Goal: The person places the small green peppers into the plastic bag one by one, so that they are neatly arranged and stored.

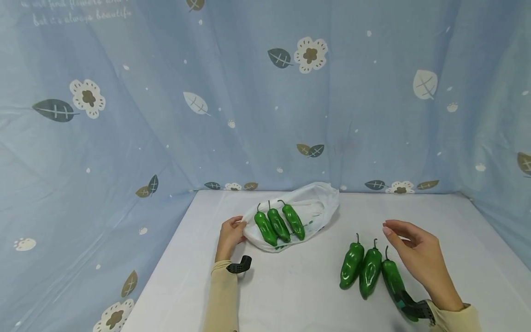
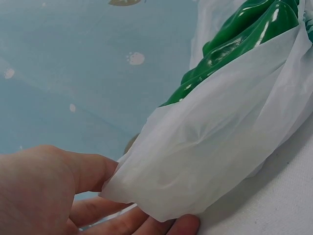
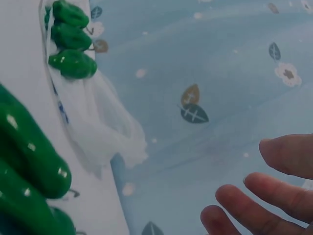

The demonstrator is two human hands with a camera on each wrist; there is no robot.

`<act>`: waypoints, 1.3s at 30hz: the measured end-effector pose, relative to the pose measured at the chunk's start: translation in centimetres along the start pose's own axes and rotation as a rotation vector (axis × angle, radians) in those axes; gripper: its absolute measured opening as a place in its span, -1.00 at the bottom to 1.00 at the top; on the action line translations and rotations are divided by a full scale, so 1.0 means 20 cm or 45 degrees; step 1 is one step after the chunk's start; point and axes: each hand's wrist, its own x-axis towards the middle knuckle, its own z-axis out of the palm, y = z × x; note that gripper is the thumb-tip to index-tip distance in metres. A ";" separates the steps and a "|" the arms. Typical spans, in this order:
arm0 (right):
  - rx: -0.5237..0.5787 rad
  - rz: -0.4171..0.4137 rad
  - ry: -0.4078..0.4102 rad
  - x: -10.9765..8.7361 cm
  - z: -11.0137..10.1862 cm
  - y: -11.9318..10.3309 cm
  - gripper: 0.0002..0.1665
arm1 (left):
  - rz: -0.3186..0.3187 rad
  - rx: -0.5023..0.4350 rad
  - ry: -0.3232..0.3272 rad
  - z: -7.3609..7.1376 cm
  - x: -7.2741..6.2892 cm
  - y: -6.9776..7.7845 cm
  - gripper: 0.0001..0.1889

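Observation:
A white plastic bag (image 1: pixel 325 199) lies flat at the back of the white table, with three green peppers (image 1: pixel 277 225) side by side on it. At the bag's left edge my left hand (image 1: pixel 228 237) pinches the plastic; in the left wrist view the thumb lies over the film (image 2: pixel 195 156) and the other fingers are beneath it. My right hand (image 1: pixel 421 258) hovers at the right with loosely bent fingers and holds nothing. Just left of it three more green peppers (image 1: pixel 370 273) lie on the table, the rightmost partly covered by the right wrist's black camera.
A blue curtain (image 1: pixel 249 92) printed with leaves and flowers hangs behind and beside the white table (image 1: pixel 298 286). Black cameras are strapped on both wrists, the left one (image 1: pixel 240 265) close to the tabletop.

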 end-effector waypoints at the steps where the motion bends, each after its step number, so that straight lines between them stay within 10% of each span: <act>1: -0.007 0.013 0.002 0.00 0.00 0.01 -0.58 | -0.001 0.001 0.000 0.00 0.00 0.00 -0.54; 16: -0.112 0.180 0.001 -0.07 -0.06 0.15 -0.49 | 0.009 -0.011 0.000 0.00 0.01 0.02 -0.53; 39: -0.183 0.539 -0.389 -0.16 -0.08 0.33 -0.14 | 0.051 0.042 -0.001 -0.01 -0.02 0.00 -0.54</act>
